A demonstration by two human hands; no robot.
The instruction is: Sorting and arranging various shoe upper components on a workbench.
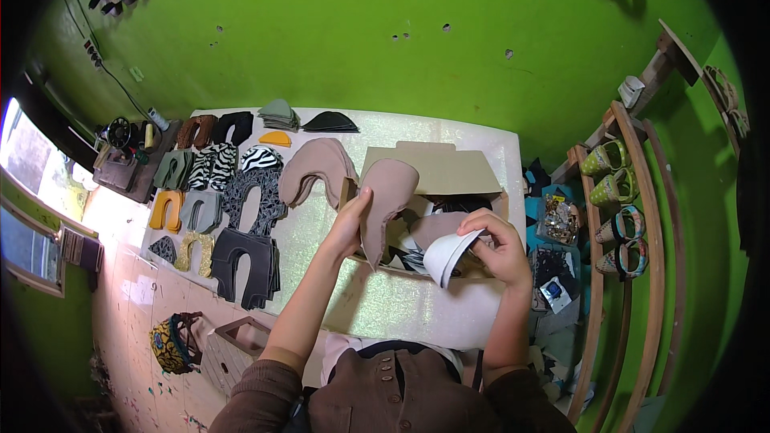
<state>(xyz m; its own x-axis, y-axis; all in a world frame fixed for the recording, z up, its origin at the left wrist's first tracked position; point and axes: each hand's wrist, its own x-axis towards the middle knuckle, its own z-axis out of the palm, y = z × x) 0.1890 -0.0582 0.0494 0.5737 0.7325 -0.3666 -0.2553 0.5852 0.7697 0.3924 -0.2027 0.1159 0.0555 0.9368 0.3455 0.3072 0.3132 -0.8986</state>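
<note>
My left hand (350,223) grips a beige curved shoe-upper piece (390,192), its thumb on the face and the fingers behind. To the right, my right hand (499,250) pinches one or more bent pieces with a white underside (449,257), thumb and fingers closed on the edge. A beige part (439,230) shows between the two hands; whether it belongs to what my right hand holds I cannot tell. Beneath both hands stands an open cardboard box (429,168) with dark and pale pieces inside. Beside it at the left lies a stack of beige U-shaped upper pieces (313,162).
Piles of cut pieces in grey, zebra, yellow and black (245,261) cover the table's left side. A wooden rack (638,216) with sandals stands at the right, next to blue bins (559,216). A patterned bag (172,342) and a wooden stool (228,357) are at lower left.
</note>
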